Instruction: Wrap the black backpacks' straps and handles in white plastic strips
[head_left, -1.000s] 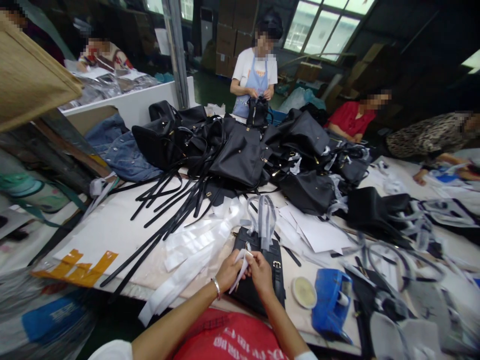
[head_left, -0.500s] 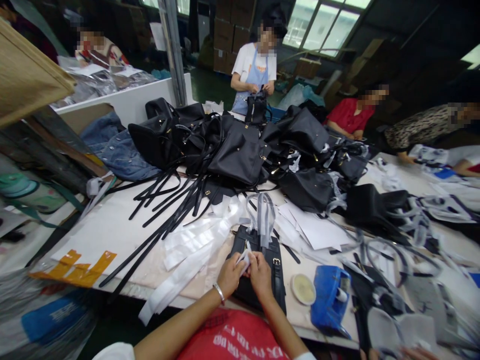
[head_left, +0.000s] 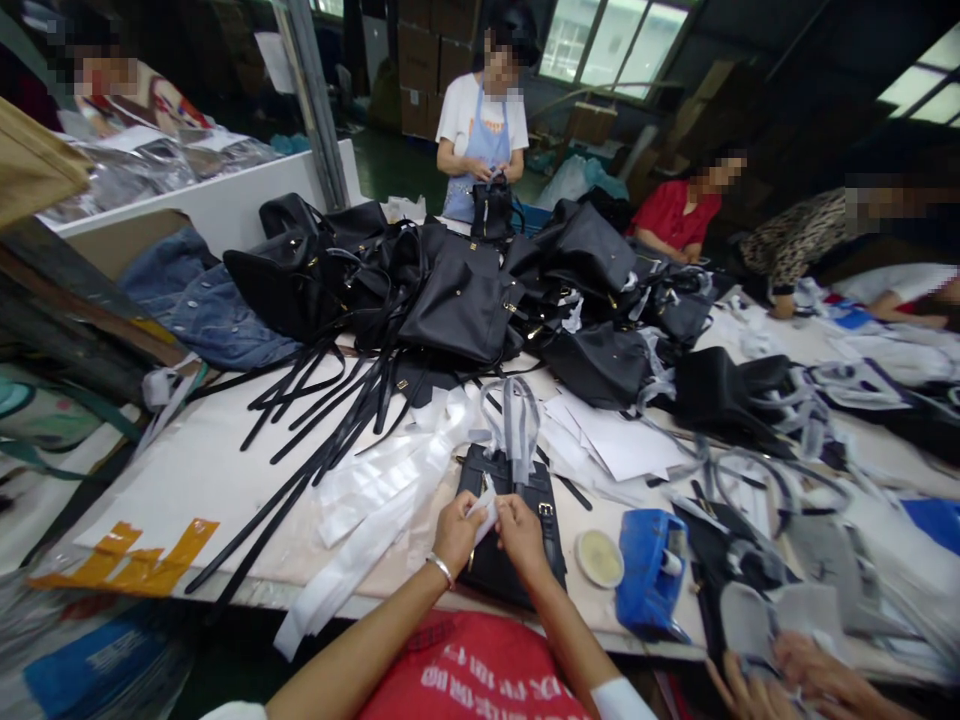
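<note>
Pinching white strip: left hand. Right hand close beside, grip unclear. Black bag lay beneath, handles already wrapped; strip not laid down.

L hand & R hand hold white strip over blk bag.

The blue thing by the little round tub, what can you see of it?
The blue thing looks like hard, shiny plastic, with smudges on its surface. It stands on the white table, near the front edge. On its right side there's an opening with something small and pale in it. The round tub sits just to its left. No hand touches it.
</note>
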